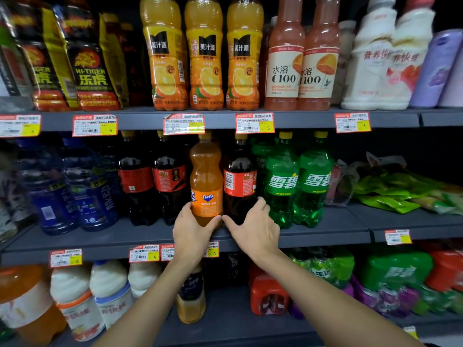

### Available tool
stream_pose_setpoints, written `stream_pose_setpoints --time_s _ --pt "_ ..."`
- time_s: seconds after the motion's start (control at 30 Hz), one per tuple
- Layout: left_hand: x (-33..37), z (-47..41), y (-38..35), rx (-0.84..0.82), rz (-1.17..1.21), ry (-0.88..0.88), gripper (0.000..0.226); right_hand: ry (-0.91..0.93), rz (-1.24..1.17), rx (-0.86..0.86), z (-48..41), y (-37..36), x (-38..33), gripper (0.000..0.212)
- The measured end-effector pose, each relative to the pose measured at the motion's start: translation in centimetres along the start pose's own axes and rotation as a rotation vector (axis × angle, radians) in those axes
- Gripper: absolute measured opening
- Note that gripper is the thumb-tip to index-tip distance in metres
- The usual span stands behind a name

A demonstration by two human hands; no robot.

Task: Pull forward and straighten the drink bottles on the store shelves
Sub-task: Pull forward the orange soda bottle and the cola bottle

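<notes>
My left hand (193, 229) grips the FANTA bottle (206, 181) near the middle shelf (325, 234) front edge; right hand (253, 226) open, fingers touching the cola bottle (239, 181). Price tag (213, 249) reads 4.

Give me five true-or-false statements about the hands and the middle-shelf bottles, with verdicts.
1. The left hand grips the Fanta bottle near its base. True.
2. The right hand holds a green Sprite bottle. False: it is at the base of the dark cola bottle, fingers around its right side.
3. The two Sprite bottles stand right of the cola bottle. True.
4. The Fanta bottle lies on its side. False: it stands upright.
5. The Fanta cap is blue. False: it is yellow.
</notes>
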State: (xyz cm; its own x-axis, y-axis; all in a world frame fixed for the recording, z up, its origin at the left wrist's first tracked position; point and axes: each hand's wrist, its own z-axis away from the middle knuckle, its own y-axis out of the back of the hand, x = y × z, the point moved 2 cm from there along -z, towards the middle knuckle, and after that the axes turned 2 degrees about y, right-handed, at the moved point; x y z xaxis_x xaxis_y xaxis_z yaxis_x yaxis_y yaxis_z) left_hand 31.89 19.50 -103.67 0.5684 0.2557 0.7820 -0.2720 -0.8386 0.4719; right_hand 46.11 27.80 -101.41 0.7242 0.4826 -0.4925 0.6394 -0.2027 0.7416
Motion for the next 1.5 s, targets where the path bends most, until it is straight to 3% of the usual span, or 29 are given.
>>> stream_pose_setpoints --time_s 0.07,0.2,0.37,0.47,0.57,0.7,0.83,1.0,1.2,1.37,1.5 --pt "0.0 0.0 0.0 0.006 -0.006 -0.003 0.088 0.007 0.018 -0.040 -0.6 -0.1 0.2 0.095" --pt "0.0 0.1 -0.1 0.015 -0.010 -0.009 0.088 -0.001 0.005 -0.146 -1.6 -0.1 0.6 0.066" --pt "0.2 0.4 0.0 0.023 0.004 -0.005 0.089 -0.008 -0.011 -0.069 -1.3 -0.1 0.0 0.076" --pt "0.2 0.4 0.2 -0.024 0.012 -0.011 0.089 0.026 -0.033 -0.135 -1.1 -0.3 0.8 0.078" --pt "0.0 0.1 0.3 -0.086 -0.026 -0.028 0.092 0.094 0.033 -0.222 -0.9 -0.5 1.9 0.096" --pt "0.4 0.4 0.3 -0.065 -0.103 -0.032 0.097 0.085 0.049 -0.193 -1.4 -0.3 1.7 0.081" --pt "0.5 1.3 0.3 -0.010 -0.086 -0.032 0.089 0.048 -0.008 -0.161 -1.0 -0.4 1.3 0.077" --pt "0.5 1.6 0.4 -0.058 -0.001 -0.041 0.076 0.108 0.012 -0.088 0.1 -0.7 2.1 0.064" --pt "0.2 2.5 0.3 0.008 -0.006 -0.077 0.075 0.090 -0.039 -0.070 0.5 -0.6 2.2 0.066" --pt "-0.6 -0.3 1.7 -0.220 0.006 -0.086 0.101 0.130 0.008 -0.293 -1.6 0.7 3.4 0.087" --pt "-0.7 -1.7 2.4 -0.384 -0.028 -0.149 0.100 0.246 0.146 -0.301 -2.5 0.9 3.0 0.076"
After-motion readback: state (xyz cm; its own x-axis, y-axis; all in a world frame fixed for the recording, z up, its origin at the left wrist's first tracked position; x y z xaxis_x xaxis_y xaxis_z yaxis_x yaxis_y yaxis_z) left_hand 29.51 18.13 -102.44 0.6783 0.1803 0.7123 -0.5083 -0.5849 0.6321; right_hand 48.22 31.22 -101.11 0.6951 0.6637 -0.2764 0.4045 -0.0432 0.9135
